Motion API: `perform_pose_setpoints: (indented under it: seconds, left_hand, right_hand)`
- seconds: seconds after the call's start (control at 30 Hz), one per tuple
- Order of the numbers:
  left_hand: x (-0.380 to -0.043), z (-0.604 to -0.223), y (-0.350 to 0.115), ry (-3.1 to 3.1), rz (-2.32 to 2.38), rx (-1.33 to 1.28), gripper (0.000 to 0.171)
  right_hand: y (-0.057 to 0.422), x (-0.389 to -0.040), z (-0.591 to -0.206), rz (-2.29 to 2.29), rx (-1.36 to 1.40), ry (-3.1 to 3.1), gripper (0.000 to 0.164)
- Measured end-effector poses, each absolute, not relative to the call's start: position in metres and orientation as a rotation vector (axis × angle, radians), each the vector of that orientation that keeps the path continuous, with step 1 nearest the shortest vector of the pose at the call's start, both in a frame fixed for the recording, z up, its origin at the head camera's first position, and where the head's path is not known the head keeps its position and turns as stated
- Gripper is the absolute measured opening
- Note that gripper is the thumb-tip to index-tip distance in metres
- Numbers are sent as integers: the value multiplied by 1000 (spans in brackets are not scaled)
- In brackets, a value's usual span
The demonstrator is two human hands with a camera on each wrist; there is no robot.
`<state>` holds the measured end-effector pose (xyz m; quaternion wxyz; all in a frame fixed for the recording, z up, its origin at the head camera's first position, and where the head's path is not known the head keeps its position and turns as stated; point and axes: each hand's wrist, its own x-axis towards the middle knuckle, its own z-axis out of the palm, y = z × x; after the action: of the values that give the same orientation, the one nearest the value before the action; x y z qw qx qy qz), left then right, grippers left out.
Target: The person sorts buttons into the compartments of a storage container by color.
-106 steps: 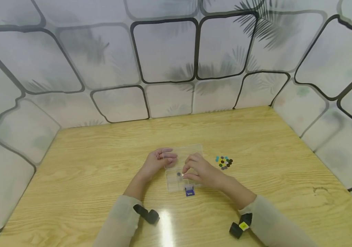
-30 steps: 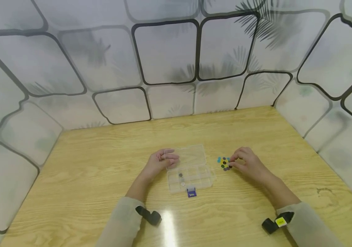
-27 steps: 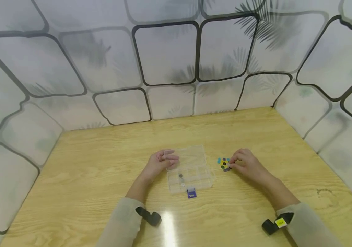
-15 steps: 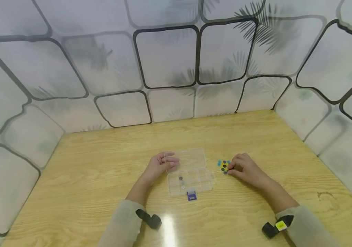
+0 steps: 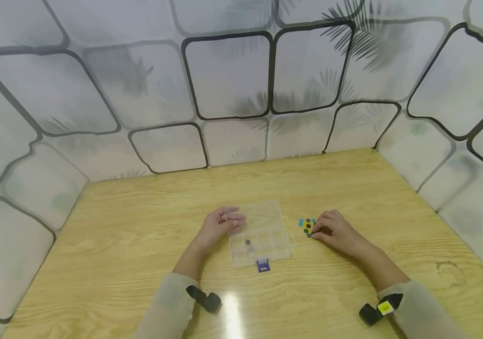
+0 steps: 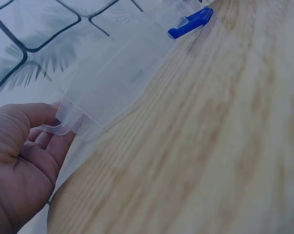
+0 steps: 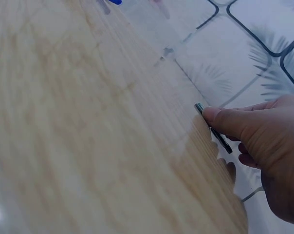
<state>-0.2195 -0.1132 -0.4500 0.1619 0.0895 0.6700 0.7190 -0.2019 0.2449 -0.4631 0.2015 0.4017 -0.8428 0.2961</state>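
Note:
My left hand (image 5: pixel 221 225) holds the raised lid (image 5: pixel 262 215) of a clear compartment box by its left edge. In the left wrist view, the thumb lies on one side of the clear plastic and fingers show behind it. A grey button (image 5: pixel 247 242) and a white button (image 5: pixel 251 254) lie in left compartments of the box (image 5: pixel 281 245). To the right, my right hand (image 5: pixel 336 233) is at the right side of a cluster of coloured buttons (image 5: pixel 307 225). Its thumb and fingers pinch a thin dark button (image 7: pixel 220 139), seen nearly edge-on in the right wrist view.
A blue label or tab (image 5: pixel 263 265) sits at the box's front edge. The wooden table (image 5: pixel 140 226) meets patterned walls (image 5: pixel 233 136) at the back and sides. Light reflects off the table's front.
My right hand has moved from above the box to the button cluster on the right, then slightly toward the cluster's front. A white button now shows in the box. The left hand keeps its place.

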Motion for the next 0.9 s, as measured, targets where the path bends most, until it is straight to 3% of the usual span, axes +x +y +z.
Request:
perform_pose_setpoints:
  seconds: [0.9]
  left_hand:
    - [-220,-450,-113,1903,2052,282,43]
  right_hand:
    - [233,-202,-448,787,1163,-2335,17]
